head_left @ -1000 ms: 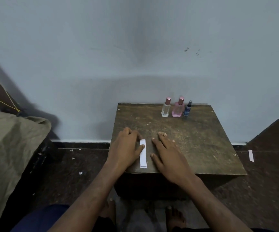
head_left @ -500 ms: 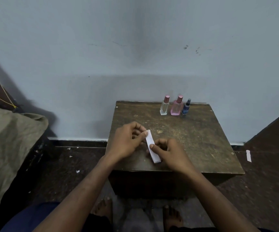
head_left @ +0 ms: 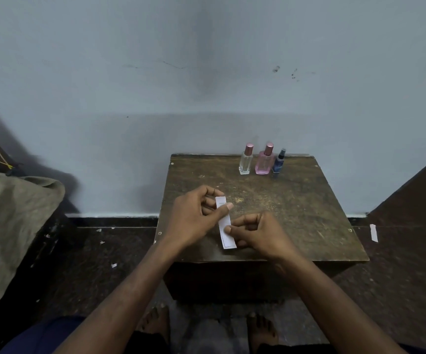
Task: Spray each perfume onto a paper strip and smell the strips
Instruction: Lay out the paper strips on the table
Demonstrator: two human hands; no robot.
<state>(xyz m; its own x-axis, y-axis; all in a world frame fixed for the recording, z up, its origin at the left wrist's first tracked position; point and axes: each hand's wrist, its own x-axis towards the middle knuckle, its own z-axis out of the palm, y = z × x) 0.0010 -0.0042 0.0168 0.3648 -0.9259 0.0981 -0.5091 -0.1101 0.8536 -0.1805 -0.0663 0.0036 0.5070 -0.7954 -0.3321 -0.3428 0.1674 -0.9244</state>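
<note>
Since the earlier frames, the narrow white paper strip [head_left: 225, 224] has been lifted off the worn dark wooden tabletop [head_left: 296, 218], where it was lying flat between 2 spread hands, and is now being held over the table's near half, tilted slightly, its far end toward the left.

The strip is being judged as very light, thin and limp: it is likely to bend or crease under any firm squeeze, and it could slip from dry fingertips. It is best taken by one end, with the other end left free for the spray, so that the wetted part is not being touched.

The near part of the strip is being pinched by the right hand [head_left: 260, 232], whose thumb is lying on the paper's face with the other fingers curled under and beside it. The far end is being pinched by the left hand [head_left: 196, 217], thumb on top and curled fingers behind. Both hands are therefore narrowly closed on the paper, and nothing else is being held.

Farther back, near the table's far edge and well apart from the hands, 3 bottles are standing upright in a row: a clear glass bottle with a pink cap [head_left: 245, 163], a pink glass bottle with a pink cap [head_left: 265, 163] just beside it, and a small blue spray bottle with a dark nozzle [head_left: 278, 162]. None is being touched, so spraying is judged not yet begun.
</note>
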